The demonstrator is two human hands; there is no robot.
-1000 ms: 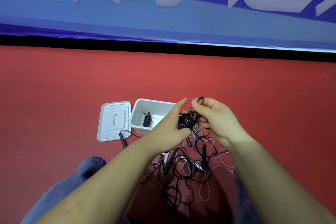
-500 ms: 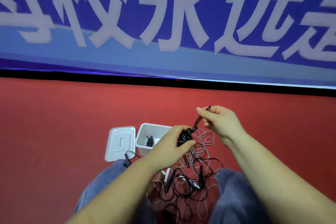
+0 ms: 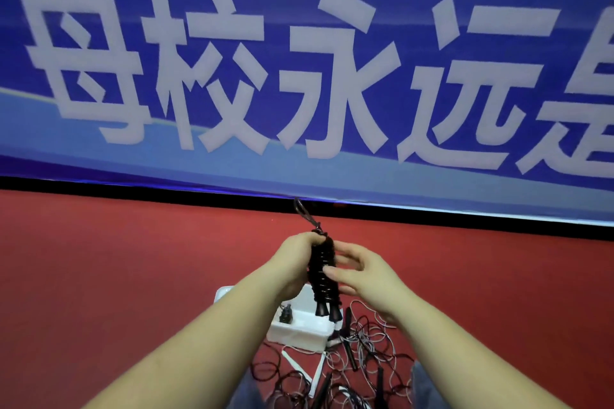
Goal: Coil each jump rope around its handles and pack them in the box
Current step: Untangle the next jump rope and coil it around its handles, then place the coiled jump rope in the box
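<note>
Holding the black jump rope (image 3: 323, 271) upright at the centre of the frame, the left hand (image 3: 296, 262) gripped the upper part of the bundle with its fingers curled round it. The cord was wound in tight turns around the two handles, whose lower ends pointed down toward the white box (image 3: 299, 329) just below, and a short loop of cord stood up above the left hand. The right hand (image 3: 360, 276) lay beside the bundle, its fingers spread and relaxed with the fingertips touching the coil, pinching nothing. The coiling step appeared nearly finished, with only the loose loop at the top left to secure. The next move probably called for tucking that loop under a turn, then lowering the bundle into the box, where one small dark coil (image 3: 286, 313) already lay. A tangle of uncoiled ropes (image 3: 362, 359) remained on the red floor (image 3: 116, 276) at the lower centre of the frame, and loosening the grip early could have let the turns spring open.
</note>
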